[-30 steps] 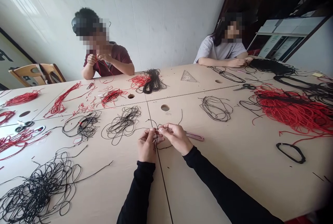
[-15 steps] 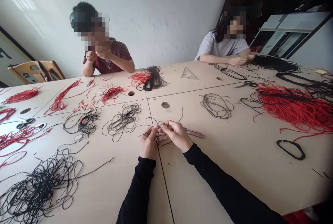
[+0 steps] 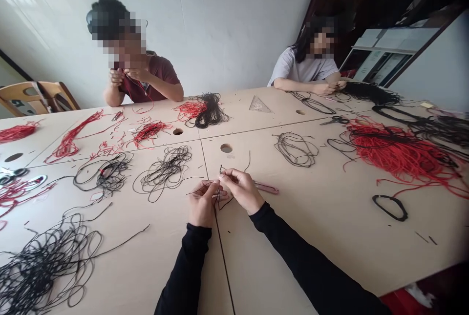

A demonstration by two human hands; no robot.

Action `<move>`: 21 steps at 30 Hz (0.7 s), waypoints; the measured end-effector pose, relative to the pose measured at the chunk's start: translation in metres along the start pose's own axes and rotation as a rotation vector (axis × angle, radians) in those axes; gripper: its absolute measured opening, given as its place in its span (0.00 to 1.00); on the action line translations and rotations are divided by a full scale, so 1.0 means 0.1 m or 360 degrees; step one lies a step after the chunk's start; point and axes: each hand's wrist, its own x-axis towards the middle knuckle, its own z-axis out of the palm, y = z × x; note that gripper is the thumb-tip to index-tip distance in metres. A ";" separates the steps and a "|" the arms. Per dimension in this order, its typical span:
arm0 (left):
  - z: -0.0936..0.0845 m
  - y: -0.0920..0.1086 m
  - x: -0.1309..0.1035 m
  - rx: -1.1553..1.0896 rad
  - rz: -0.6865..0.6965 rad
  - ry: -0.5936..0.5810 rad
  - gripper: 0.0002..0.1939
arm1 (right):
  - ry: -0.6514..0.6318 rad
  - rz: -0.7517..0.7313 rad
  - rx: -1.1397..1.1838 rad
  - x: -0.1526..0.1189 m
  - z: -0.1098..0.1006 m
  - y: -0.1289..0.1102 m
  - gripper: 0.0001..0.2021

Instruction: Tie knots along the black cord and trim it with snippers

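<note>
Over the seam of the table, my left hand (image 3: 202, 203) and my right hand (image 3: 243, 189) are close together, both pinching a thin black cord (image 3: 227, 203). One loop of the cord hangs below the fingers, and a short end pokes up above my right fingertips. Another end sticks out left of my left hand. Whether a knot sits between the fingertips is too small to tell. Partly behind my right wrist lies a pink utility knife (image 3: 266, 187), touched by neither hand.
Black cord bundles (image 3: 166, 171) and a large tangle (image 3: 44, 266) lie left. At right are a red cord heap (image 3: 399, 151), black scissors (image 3: 335, 119) and a coiled cord (image 3: 296, 149). A clear triangle ruler (image 3: 260, 104) lies beyond. Two people (image 3: 146, 73) sit opposite, handling cords.
My right hand has shifted slightly up off my left, and a cord end now stands above its fingertips. The whole view has swung a little to the right.
</note>
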 end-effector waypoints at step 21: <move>0.00 -0.01 -0.01 0.0022 -0.0052 -0.0038 0.15 | 0.0075 0.0030 -0.0040 0.02 -0.02 0.01 0.15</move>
